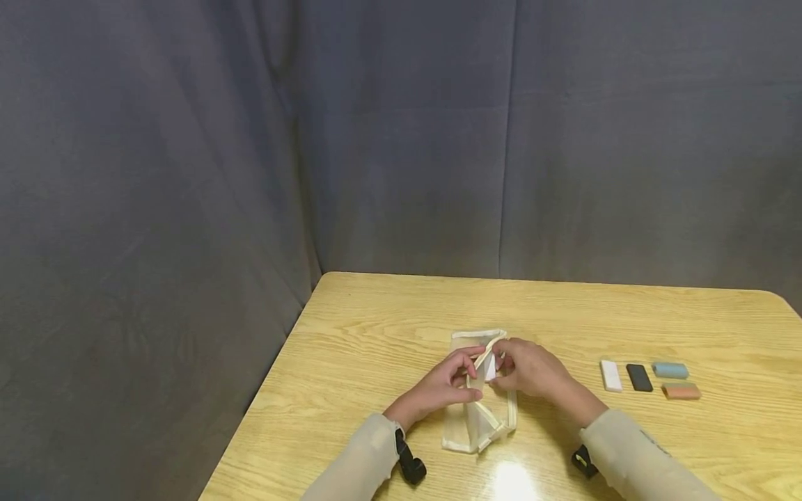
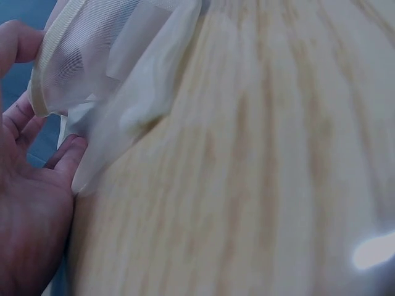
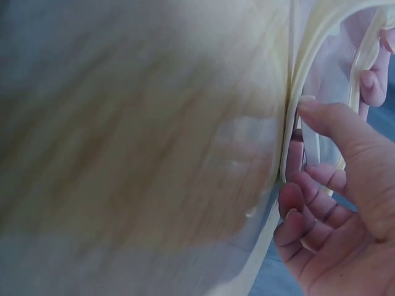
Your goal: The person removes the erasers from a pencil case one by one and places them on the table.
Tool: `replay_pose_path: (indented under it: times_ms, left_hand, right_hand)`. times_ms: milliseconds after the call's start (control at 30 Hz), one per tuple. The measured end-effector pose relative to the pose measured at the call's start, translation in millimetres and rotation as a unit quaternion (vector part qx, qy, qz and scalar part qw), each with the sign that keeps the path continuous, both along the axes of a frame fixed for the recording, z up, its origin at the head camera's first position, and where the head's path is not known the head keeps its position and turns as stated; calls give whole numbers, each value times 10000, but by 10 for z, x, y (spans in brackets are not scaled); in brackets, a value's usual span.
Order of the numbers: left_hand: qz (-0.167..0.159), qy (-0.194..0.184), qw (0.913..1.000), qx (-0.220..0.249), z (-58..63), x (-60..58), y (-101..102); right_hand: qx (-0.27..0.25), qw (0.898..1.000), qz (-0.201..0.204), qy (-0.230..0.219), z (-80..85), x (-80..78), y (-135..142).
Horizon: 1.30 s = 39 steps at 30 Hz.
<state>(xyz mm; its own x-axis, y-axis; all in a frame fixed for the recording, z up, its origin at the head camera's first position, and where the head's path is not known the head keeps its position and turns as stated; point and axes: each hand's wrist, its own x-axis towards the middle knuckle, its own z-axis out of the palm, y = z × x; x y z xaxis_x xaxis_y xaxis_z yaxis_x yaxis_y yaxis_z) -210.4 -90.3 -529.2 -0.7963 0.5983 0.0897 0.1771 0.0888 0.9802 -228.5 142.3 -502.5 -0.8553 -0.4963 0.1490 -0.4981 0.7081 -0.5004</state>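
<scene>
A see-through mesh pouch (image 1: 457,424) with cream binding along its edges lies partly raised on the wooden table, its mouth held up between both hands. My left hand (image 1: 441,386) grips the pouch's bound rim, fingers on the far side and thumb nearer me. In the left wrist view the mesh (image 2: 92,49) slants away from those fingers. My right hand (image 1: 532,369) is at the mouth from the right. It pinches a small white flat block (image 3: 310,139) between thumb and fingers, within the pouch opening. Part of that block is hidden by the fingers and binding.
To the right on the table lie another white block (image 1: 610,376), a black block (image 1: 640,378), a blue piece (image 1: 670,370) and an orange-brown piece (image 1: 681,391). Dark grey curtains (image 1: 407,139) hang behind the table and at its left side.
</scene>
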Motion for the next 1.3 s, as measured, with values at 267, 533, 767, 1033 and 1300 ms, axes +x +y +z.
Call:
replay_pose_path:
  times_ms: [267, 533, 767, 1033, 1300]
  left_hand:
    - [-36, 78, 10000, 3, -9, -12, 1]
    - [-37, 113, 9999, -21, -24, -21, -13]
    - [-33, 162, 9999, -24, -10, 3, -15]
    - [-110, 56, 9999, -29, 3, 2, 9]
    - [-81, -63, 9999, -8, -21, -55, 53]
  right_hand:
    - [23, 9997, 130, 223, 38, 33, 48]
    - [57, 9997, 86, 243, 40, 85, 112]
    - [-42, 9999, 92, 111, 76, 133, 241]
    - [-41, 9998, 184, 74, 117, 132, 476]
    - [-20, 9996, 264, -42, 180, 51, 798]
